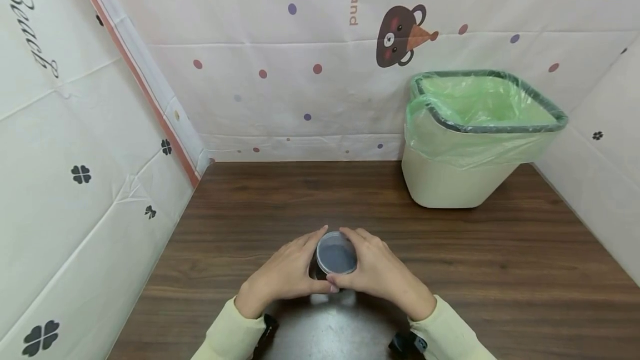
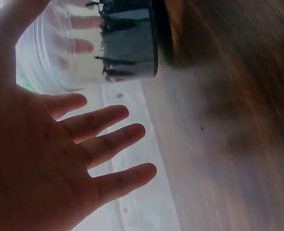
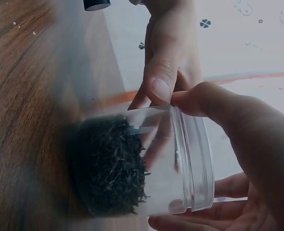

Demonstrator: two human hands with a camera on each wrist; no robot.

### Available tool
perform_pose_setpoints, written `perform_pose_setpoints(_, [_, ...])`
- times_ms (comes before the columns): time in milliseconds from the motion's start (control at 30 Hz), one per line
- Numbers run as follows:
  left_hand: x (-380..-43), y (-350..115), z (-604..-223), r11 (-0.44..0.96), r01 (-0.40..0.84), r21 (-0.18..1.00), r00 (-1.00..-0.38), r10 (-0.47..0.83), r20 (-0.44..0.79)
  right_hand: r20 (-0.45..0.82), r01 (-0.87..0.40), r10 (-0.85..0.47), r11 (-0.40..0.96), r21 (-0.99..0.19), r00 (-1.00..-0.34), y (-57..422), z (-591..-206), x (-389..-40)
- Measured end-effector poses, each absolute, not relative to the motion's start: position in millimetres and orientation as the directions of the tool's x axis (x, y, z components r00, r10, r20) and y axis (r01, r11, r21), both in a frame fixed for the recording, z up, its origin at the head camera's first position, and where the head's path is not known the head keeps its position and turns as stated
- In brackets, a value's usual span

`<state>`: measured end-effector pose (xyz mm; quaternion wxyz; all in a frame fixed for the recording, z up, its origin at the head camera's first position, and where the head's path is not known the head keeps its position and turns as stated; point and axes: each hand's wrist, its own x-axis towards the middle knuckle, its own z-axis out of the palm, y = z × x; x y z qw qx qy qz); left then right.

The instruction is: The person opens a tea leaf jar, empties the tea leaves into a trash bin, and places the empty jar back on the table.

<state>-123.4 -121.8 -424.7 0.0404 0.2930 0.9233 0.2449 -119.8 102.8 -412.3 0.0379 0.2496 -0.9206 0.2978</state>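
A clear round jar [image 3: 159,183] with dark dried shreds [image 3: 108,168] in its lower part stands between both hands, close over the table. From above, its translucent lid [image 1: 336,253] shows between the thumbs and fingertips. My right hand [image 1: 382,265] grips the jar around its lid, thumb on the near side and fingers round the far side. The left hand [image 1: 287,271] is around the jar's left side, its thumb right at the rim beside the right thumb. In the left wrist view the left fingers [image 2: 103,122] are straight and spread beside the jar.
A cream bin [image 1: 450,176] lined with a green bag [image 1: 480,151] stands at the back right of the dark wooden table [image 1: 240,221]. Patterned white sheets [image 1: 280,99] hang behind and along both sides. A light glare lies on the near table.
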Motion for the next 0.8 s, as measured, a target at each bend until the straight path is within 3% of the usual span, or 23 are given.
perform_pose_setpoints(800, [-117.3, -115.7, -419.0, 0.646, 0.459, 0.609, -0.846, 0.528, 0.078, 0.3, -0.437, -0.32, 0.595, -0.675, -0.899, 103.8, -408.4, -110.2])
